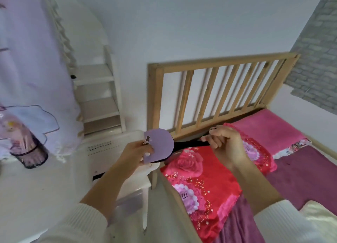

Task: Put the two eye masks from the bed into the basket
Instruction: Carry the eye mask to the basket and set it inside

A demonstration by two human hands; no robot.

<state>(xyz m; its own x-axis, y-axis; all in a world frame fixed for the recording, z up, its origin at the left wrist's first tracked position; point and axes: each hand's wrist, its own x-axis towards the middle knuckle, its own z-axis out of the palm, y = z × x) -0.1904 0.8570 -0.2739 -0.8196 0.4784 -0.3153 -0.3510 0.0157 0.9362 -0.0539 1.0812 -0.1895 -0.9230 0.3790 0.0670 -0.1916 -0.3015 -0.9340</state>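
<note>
A lilac eye mask (160, 144) with a black strap (191, 144) hangs in the air between the bed and the white basket (102, 148). My left hand (135, 155) pinches the mask's left edge, just above the basket's right rim. My right hand (224, 142) holds the far end of the strap, stretched taut over the red floral pillow (198, 180). A dark strip (98, 176) shows inside the basket beside my left forearm; I cannot tell what it is. No other mask is in sight on the bed.
The wooden slatted headboard (218, 89) stands behind my hands. A pink pillow (269, 129) and a purple blanket (306, 175) cover the bed. A white shelf unit (98, 100) is behind the basket. A dark bottle (27, 148) stands on the white table at left.
</note>
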